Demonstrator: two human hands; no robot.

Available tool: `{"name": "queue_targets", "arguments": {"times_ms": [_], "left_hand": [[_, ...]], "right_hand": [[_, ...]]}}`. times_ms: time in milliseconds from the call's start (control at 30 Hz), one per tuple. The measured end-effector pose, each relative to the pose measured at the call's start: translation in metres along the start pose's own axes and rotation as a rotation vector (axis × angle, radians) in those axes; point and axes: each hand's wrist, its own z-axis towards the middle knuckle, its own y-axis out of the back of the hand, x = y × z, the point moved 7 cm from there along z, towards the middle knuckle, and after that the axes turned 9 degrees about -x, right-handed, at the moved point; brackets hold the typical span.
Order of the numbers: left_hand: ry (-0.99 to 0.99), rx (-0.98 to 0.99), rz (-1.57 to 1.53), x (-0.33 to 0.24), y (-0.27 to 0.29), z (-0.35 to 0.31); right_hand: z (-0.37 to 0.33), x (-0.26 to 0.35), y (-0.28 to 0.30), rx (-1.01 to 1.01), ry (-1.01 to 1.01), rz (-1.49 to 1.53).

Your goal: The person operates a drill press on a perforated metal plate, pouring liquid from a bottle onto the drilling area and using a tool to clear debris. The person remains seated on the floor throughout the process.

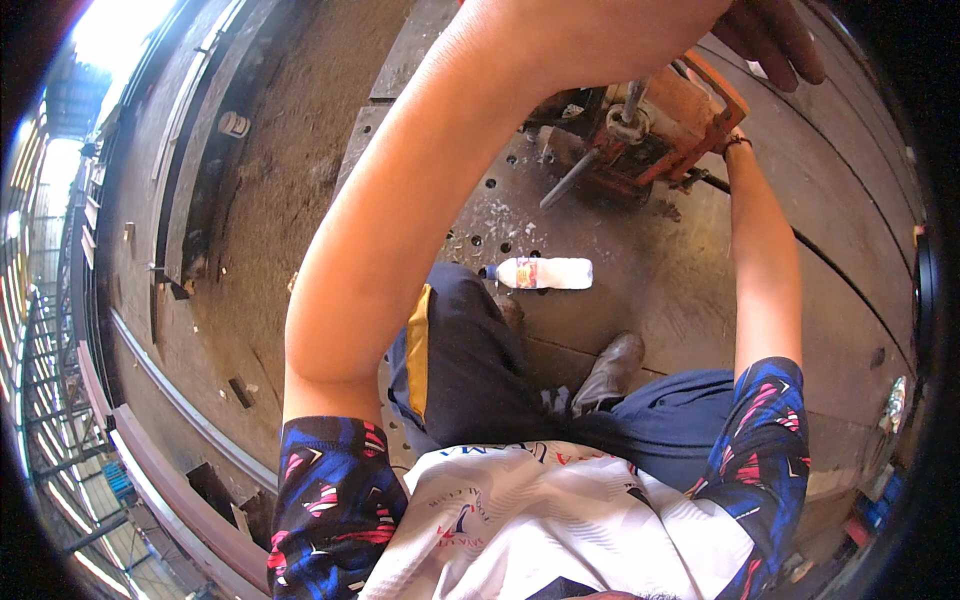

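My left arm reaches up close across the view, and my left hand (765, 38) hangs at the top right with its fingers stretched out and nothing seen in them. Below it stands an orange drilling machine (690, 120) with metal lever rods sticking out of a hub. My right hand (734, 140) is at the machine's right side, a thin band round its wrist; its fingers are hidden behind the orange housing. On the steel plate (640, 260), nearer to me, a plastic bottle (560, 273) with a blue cap and whitish contents lies on its side.
Round holes and pale metal shavings (520, 215) mark the plate left of the machine. A black cable (850, 285) runs off to the right. My shoe (612, 370) rests on the plate. To the left are dirt ground, long steel beams (190, 430) and a small white tub (234, 124).
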Motion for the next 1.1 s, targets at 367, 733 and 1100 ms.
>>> {"name": "queue_targets", "arguments": {"times_ms": [367,733,1100], "left_hand": [[-0.023,-0.034,0.075,-0.010,0.033,-0.007],[-0.104,-0.178,0.420,-0.003,0.135,-0.030],[-0.093,-0.318,0.455,0.020,0.176,-0.050]], "right_hand": [[-0.034,-0.026,0.068,-0.156,-0.100,-0.265],[-0.143,-0.074,0.200,-0.392,-0.276,-0.510],[-0.197,-0.126,0.198,-0.273,-0.432,-0.601]]}}
